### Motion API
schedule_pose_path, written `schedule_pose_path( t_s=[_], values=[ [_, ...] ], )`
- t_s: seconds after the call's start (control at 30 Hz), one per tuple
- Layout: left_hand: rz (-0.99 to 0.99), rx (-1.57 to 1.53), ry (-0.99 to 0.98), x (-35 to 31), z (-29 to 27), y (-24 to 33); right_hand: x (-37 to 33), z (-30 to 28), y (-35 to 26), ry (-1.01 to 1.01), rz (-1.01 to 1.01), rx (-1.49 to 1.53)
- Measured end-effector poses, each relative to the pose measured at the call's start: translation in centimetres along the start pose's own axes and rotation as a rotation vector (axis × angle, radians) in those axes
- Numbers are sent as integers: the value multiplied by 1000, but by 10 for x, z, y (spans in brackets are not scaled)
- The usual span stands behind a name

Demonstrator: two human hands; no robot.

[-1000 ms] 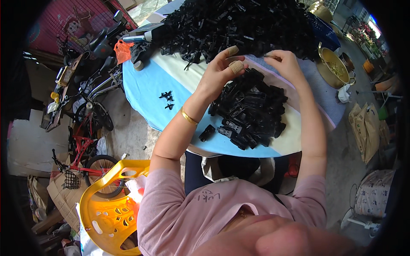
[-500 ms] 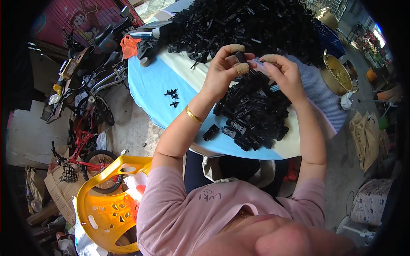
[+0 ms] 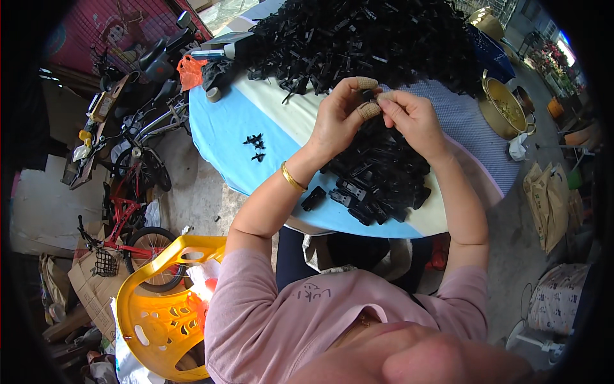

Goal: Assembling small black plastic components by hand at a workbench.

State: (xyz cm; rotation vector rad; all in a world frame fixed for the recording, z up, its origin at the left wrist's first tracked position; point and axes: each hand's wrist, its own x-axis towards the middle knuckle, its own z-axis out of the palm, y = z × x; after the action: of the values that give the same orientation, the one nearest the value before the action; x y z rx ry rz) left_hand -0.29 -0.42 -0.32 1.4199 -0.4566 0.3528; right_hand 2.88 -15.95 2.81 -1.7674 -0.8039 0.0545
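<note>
Between the taped thumb and finger of my left hand (image 3: 336, 121) is a small black plastic part (image 3: 367, 95), mostly covered by the fingers. My right hand (image 3: 414, 123) is closed in a pinch right against that part; whatever its fingertips hold is hidden. Below both hands lies a smaller heap of black plastic pieces (image 3: 377, 169), several of them long and boxy. One black piece (image 3: 313, 199) sits apart at its left. Farther left on the cloth are a few tiny black pieces (image 3: 254, 141). A large heap of black parts (image 3: 364, 48) covers the table's far side.
A striped cloth (image 3: 220, 144) covers the round table. An orange bag (image 3: 191, 72) and a tape roll (image 3: 213, 95) lie at its far left edge. Around it stand a yellow plastic chair (image 3: 131, 313), a red bicycle (image 3: 125, 221), a brass-coloured pot (image 3: 497, 115) and brown paper bags (image 3: 543, 205).
My right hand has come left and its fingers have closed, meeting my left hand at the black part. My left hand has shifted slightly down and right.
</note>
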Motion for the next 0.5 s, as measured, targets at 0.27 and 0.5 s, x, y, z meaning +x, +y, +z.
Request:
schedule_pose_path(
  t_s=[0.27, 0.5],
  values=[
    [120, 173, 72, -9, 1, -5, -3, 9, 1, 32, -35, -9],
    [199, 480, 131, -2, 8, 10, 3, -3, 6, 59, -26, 47]
  ],
)
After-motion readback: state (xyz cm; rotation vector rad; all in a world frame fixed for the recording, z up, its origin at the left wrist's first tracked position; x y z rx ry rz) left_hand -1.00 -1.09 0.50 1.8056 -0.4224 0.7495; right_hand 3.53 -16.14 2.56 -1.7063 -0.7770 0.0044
